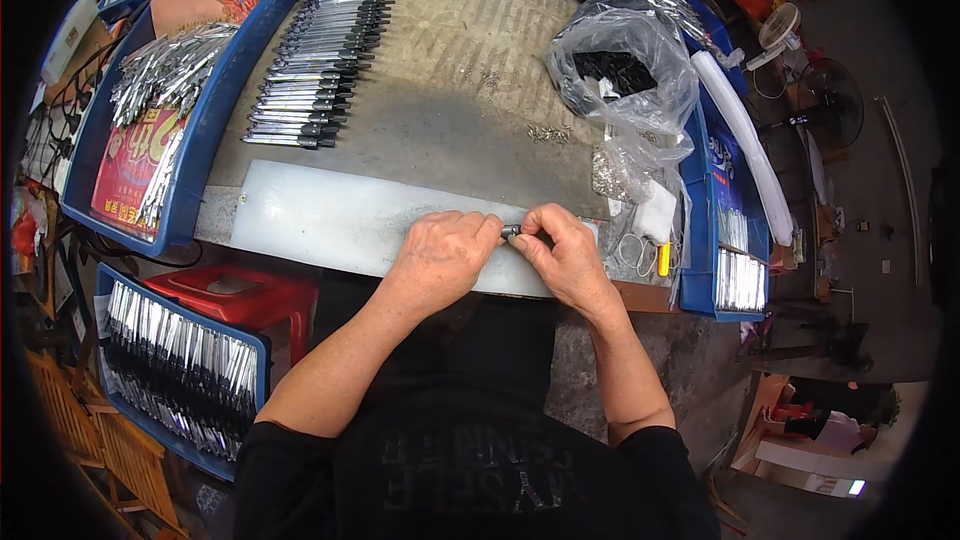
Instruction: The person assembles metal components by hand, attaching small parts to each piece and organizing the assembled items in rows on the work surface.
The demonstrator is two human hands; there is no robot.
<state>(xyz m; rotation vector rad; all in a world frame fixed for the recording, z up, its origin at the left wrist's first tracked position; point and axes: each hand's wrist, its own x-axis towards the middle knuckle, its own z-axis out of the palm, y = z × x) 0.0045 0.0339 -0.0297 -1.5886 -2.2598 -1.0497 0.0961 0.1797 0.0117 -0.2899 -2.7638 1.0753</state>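
Over a white plastic board point(310, 215) at the table's near edge, my left hand point(445, 250) and my right hand point(560, 250) meet, both with fingers closed. Between their fingertips is a pen point(511, 231), of which only a short dark and metallic piece shows; the rest is hidden by the fingers. Beyond the board, to the left, a long row of silver and black pens point(325, 50) lies side by side. A pile of tiny metal parts point(548, 133) sits to the right of the row, too small to make out.
A plastic bag of black parts point(615, 70) stands at the back right. Blue trays point(180, 190) with silver pen parts flank the table. Near the right hand lie small scissors point(636, 252) and a yellow item point(664, 260). A red stool point(235, 295) and another pen-filled tray point(180, 365) are lower left.
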